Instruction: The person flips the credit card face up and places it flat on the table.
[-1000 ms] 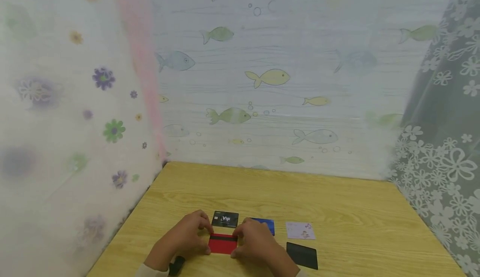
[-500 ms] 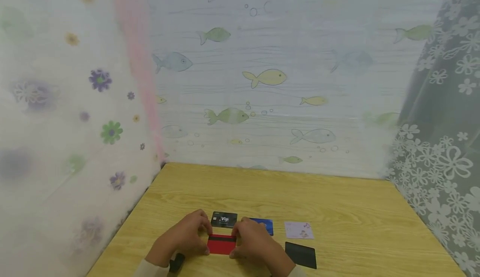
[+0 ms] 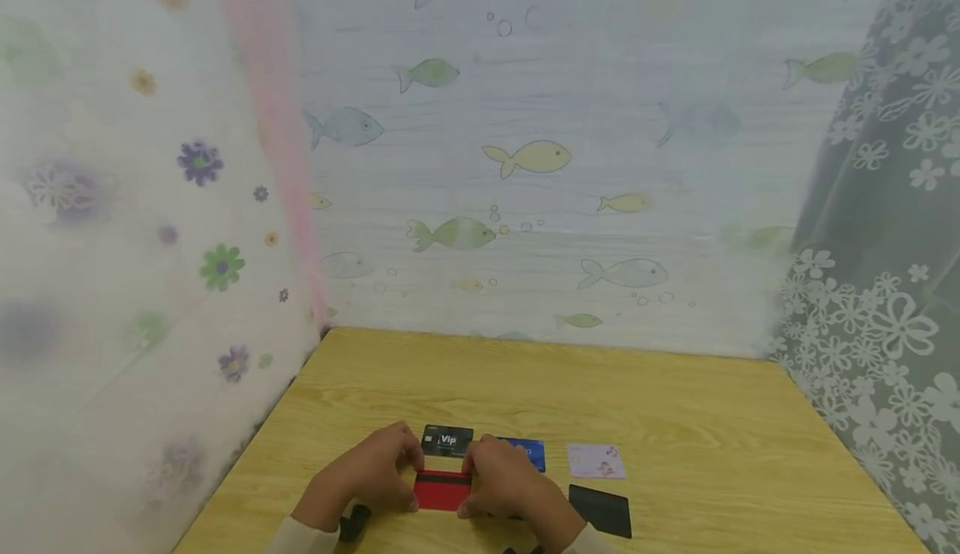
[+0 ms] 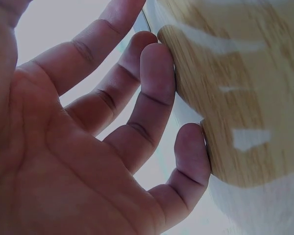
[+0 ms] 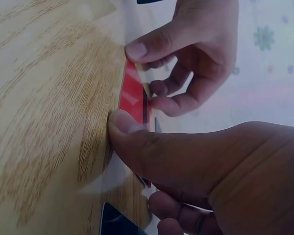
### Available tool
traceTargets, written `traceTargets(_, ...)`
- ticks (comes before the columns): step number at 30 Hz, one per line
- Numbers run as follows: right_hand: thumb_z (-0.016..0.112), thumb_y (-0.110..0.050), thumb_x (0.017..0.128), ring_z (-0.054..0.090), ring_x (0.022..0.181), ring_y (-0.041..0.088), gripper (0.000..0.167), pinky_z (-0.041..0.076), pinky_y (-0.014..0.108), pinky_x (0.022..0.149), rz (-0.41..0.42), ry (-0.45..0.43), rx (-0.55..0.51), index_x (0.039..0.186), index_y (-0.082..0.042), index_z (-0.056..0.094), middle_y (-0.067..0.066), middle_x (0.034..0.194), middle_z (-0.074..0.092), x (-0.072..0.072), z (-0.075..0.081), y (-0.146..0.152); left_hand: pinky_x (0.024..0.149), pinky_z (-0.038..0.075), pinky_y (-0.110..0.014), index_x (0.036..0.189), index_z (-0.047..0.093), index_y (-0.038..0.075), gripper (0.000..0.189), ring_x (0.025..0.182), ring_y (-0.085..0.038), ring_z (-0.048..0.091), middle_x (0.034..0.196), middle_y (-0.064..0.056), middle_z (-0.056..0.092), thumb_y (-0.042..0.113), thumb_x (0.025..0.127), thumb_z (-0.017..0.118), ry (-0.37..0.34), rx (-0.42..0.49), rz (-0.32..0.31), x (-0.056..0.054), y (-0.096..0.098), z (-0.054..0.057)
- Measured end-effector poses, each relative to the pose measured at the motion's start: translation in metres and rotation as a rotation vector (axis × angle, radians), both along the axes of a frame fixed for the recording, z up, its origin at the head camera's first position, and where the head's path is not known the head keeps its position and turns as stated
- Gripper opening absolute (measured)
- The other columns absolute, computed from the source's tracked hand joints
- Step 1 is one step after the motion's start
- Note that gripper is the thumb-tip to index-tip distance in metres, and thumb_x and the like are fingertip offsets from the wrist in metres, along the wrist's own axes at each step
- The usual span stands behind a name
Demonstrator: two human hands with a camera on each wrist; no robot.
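Note:
A red card [image 3: 442, 494] with a black stripe along its far edge lies on the wooden table. At its left end my left hand [image 3: 371, 472] holds the corners between thumb and a curled finger. My right hand [image 3: 504, 479] grips the right end the same way. From the right wrist view, both thumbs press the near long edge of the red card [image 5: 131, 93], and fingers curl at the striped side. In the left wrist view the fingers of my left hand [image 4: 103, 127] are bent, with several fingertips at the tabletop; the card is hidden there.
Behind the red card lies a black Vip card [image 3: 447, 441]. A blue card [image 3: 531, 454], partly covered by my right hand, and a pale card with a pink pattern [image 3: 596, 461] continue that row. A plain black card [image 3: 602, 511] sits right of my right wrist. Patterned curtains [image 3: 525, 246] enclose the table [image 3: 675, 404].
The head view has shifted slightly. Both hands stay at the ends of the red card, which keeps its place. A dark thing now shows at the bottom edge by my right wrist.

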State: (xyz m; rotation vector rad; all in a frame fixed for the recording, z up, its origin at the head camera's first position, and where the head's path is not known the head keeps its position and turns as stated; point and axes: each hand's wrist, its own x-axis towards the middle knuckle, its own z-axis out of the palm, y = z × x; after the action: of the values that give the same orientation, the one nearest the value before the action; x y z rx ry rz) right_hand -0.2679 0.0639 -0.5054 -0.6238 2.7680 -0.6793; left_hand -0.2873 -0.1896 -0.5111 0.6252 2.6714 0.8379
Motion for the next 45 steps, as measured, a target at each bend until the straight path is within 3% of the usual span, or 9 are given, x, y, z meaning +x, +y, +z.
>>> traceTargets(12,0.094,-0.046,0.072,0.051,0.087,0.012,0.041,0.043,0.047,0.088,-0.002,0.023,0.042,0.095,-0.026,0.068,-0.011,0.093,0.055,-0.001,-0.003,-0.001,0.098,0.049,-0.044,0.098,0.07,0.028,0.045,0.102,-0.013,0.053,0.108,0.01,0.057,0.031,0.063,0.099,0.046,0.003,-0.05,0.002,-0.003,0.001)
traceTargets(20,0.094,-0.046,0.072,0.051,0.089,0.012,0.041,0.045,0.05,0.092,-0.003,0.018,0.043,0.096,-0.026,0.068,-0.011,0.095,0.056,-0.001,-0.002,0.0,0.098,0.048,-0.041,0.096,0.067,0.029,0.046,0.102,-0.012,0.053,0.108,0.013,0.057,0.033,0.062,0.097,0.065,0.004,-0.057,0.003,-0.003,-0.001)
traceTargets(25,0.092,-0.049,0.073,0.051,0.09,0.011,0.042,0.045,0.046,0.09,0.014,0.018,0.047,0.098,-0.026,0.067,-0.011,0.097,0.056,-0.001,-0.001,0.001,0.099,0.049,-0.044,0.097,0.068,0.029,0.046,0.103,-0.012,0.053,0.107,0.014,0.058,0.034,0.063,0.097,0.051,-0.001,-0.05,0.003,-0.003,0.002)
traceTargets(30,0.09,-0.055,0.073,0.053,0.092,0.009,0.048,0.046,0.043,0.087,0.051,0.059,0.043,0.106,-0.027,0.067,-0.014,0.1,0.057,0.001,0.0,0.004,0.1,0.05,-0.045,0.1,0.069,0.028,0.047,0.105,-0.011,0.056,0.106,0.015,0.059,0.038,0.064,0.097,0.074,-0.002,-0.065,0.003,-0.003,0.007)
traceTargets(36,0.089,-0.06,0.072,0.057,0.096,0.01,0.059,0.049,0.043,0.085,0.086,0.118,0.033,0.118,-0.028,0.068,-0.012,0.108,0.061,0.003,-0.002,0.002,0.093,0.051,-0.043,0.101,0.071,0.026,0.044,0.106,-0.016,0.06,0.107,0.014,0.062,0.035,0.066,0.096,0.133,0.008,-0.099,0.001,-0.001,0.018)
traceTargets(45,0.087,-0.059,0.074,0.052,0.089,0.004,0.058,0.045,0.032,0.079,0.097,0.166,-0.045,0.121,-0.03,0.071,-0.013,0.102,0.058,0.002,-0.004,-0.002,0.088,0.045,-0.041,0.1,0.07,0.03,0.037,0.103,-0.017,0.057,0.107,0.014,0.062,0.034,0.069,0.091,0.215,-0.017,-0.135,-0.001,0.006,0.028)
